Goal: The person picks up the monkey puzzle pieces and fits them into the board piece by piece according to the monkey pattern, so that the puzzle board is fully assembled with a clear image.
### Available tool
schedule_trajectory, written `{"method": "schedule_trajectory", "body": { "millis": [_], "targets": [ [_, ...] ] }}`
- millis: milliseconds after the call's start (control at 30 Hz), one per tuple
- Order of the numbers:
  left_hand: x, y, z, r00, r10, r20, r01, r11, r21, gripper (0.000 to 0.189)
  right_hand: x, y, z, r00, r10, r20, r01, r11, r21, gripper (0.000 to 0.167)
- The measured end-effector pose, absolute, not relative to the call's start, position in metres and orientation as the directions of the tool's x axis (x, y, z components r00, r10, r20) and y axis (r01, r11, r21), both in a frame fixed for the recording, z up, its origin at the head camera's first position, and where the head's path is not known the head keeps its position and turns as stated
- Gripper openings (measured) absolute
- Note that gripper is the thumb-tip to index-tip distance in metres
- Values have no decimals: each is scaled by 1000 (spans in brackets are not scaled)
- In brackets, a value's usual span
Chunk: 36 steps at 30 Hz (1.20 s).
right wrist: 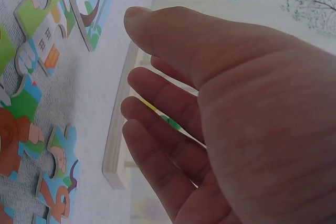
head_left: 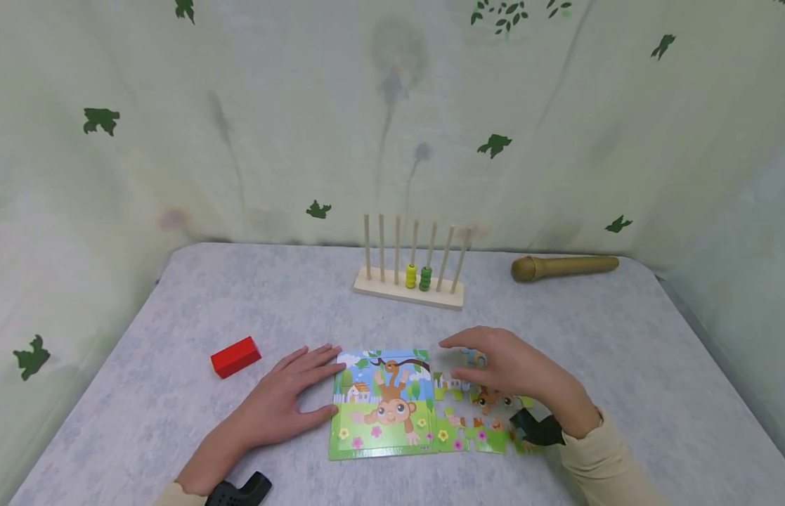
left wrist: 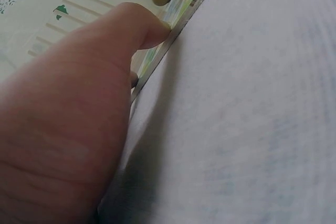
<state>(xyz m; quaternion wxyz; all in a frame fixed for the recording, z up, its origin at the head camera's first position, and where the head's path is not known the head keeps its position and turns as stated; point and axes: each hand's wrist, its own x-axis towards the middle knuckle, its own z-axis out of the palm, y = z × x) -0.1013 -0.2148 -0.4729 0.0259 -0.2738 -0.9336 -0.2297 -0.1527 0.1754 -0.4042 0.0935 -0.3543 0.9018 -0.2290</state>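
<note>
A monkey picture puzzle board [head_left: 382, 414] lies flat in the middle of the table. My left hand [head_left: 281, 404] rests at its left edge, fingers spread and thumb touching the side; the left wrist view shows the thumb [left wrist: 149, 30] against the board's edge. Loose puzzle pieces [head_left: 490, 440] are spread just right of the board, some partly hidden under my right hand [head_left: 512, 362]. That hand hovers over them with loosely bent fingers, and its grasp is empty in the right wrist view. A piece with a curled brown tail [right wrist: 60, 195] lies below it.
Behind the board stands a wooden peg rack [head_left: 407, 292] with yellow and green beads on two pegs. A red block [head_left: 236, 357] sits left of my left hand. At the back right lies a brown wooden stick [head_left: 575, 267] with a rounded end. A patterned curtain [head_left: 272, 140] surrounds the table.
</note>
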Motion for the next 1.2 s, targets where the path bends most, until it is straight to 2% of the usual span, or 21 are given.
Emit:
{"method": "schedule_trajectory", "body": {
  "millis": [433, 600, 900, 1200],
  "targets": [
    [-102, -215, -473, -850, 500, 168, 520, 746, 416, 65, -160, 189, -407, -765, -642, -41, -548, 684, -481, 43],
    [-102, -216, -474, -846, 500, 182, 528, 741, 416, 65, -163, 197, -409, -773, -635, -16, -539, 670, -510, 42],
    [-100, -216, -474, -844, 501, 191, 531, 736, 419, 63, -170, 212, -411, -821, -565, -77, -439, 713, -547, 45],
    [-100, -216, -474, -844, 502, 189, 532, 738, 415, 63, -177, 221, -420, -811, -580, -76, -471, 724, -504, 46]
  ]
}}
